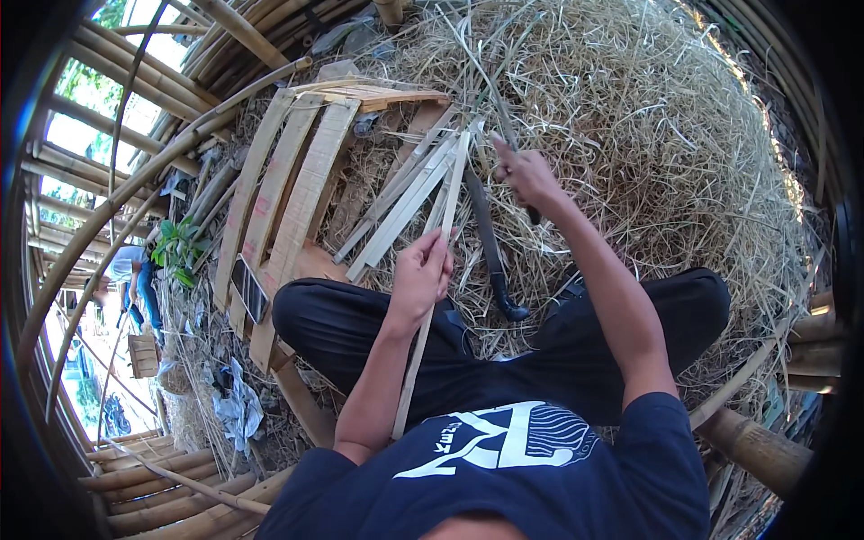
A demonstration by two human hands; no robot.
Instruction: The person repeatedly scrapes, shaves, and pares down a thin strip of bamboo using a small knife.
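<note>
My left hand [419, 277] is closed around a long, pale bamboo strip [457, 180]. The strip runs from near my chest up past my knees. In my right hand [533, 180] is a knife [506, 124], its dark blade pointing away from me and the butt of its handle showing below my palm. The index finger reaches forward near the blade. Several split bamboo strips [400, 216] lie fanned out left of the held one. Between my legs a machete [487, 236] with a black handle rests on the straw.
A slatted wooden crate [301, 184] lies to the left, with a phone [249, 290] on its near end. Dry straw and shavings [648, 153] cover the ground ahead and right. Bamboo poles [135, 76] frame the place. Farther left another person [130, 270] is bent over.
</note>
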